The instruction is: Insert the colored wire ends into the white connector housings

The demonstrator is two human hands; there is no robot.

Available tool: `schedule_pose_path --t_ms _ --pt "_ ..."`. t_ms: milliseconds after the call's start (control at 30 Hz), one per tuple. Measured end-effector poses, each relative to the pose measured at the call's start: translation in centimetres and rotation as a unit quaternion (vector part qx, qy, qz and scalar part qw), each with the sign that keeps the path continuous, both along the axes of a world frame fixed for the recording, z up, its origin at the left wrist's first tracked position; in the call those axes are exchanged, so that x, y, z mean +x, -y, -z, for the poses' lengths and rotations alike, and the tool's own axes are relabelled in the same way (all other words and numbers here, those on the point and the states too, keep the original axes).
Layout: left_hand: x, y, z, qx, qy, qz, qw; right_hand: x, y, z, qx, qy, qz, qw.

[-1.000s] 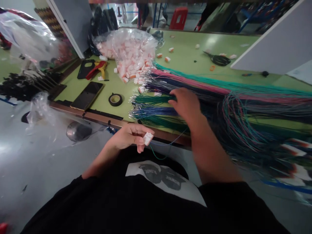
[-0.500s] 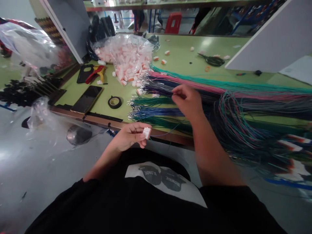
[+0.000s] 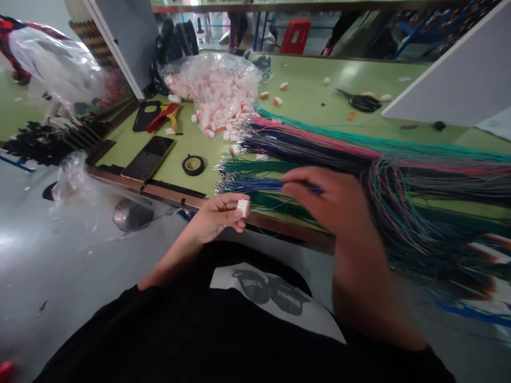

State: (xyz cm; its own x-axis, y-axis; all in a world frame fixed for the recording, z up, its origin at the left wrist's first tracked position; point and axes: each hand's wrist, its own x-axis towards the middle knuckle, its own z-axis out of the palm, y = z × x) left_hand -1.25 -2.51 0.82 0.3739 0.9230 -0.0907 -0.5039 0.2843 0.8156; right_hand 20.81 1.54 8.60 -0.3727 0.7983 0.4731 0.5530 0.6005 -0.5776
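Your green worktop (image 3: 307, 80) stands above a grey floor (image 3: 35, 276) where light glares at your far left. Pale panels (image 3: 451, 74) rise at both sides; beyond the worktop's far edge you see a red stool (image 3: 287, 42) and blue metal frames (image 3: 262, 29).

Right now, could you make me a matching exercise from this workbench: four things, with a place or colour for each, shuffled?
Things:
1. small connector
2. roll of tape
3. plastic stool
4. right hand

Places and colours:
A. red, beyond the green bench
B. at the blue wires
C. between the finger and thumb of the left hand
D. lying beside the phone

Pairs: 1-C, 2-D, 3-A, 4-B
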Motion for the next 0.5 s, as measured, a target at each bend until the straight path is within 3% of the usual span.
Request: schedule_pose_path --t_ms 100,167,300,400,500 --pt "0.0 0.1 0.0 0.015 0.007 -0.016 1.000 -2.9 0.9 0.5 0.000 0.064 -0.148 0.987" --pt "0.0 0.2 0.0 0.022 0.006 -0.024 0.999 -3.6 1.2 0.9 -0.008 0.043 -0.176 0.983" --pt "-0.1 0.2 0.0 0.042 -0.003 -0.034 0.999 -3.0 1.5 1.5 -0.018 -0.006 -0.112 0.994" --pt "0.1 0.1 -0.1 0.059 -0.006 -0.038 0.998 -2.5 1.9 1.8 -0.035 0.022 -0.064 0.997" --pt "0.3 0.1 -0.1 0.069 -0.006 -0.049 0.996 -2.6 2.2 2.1 -0.059 0.057 -0.059 0.995"
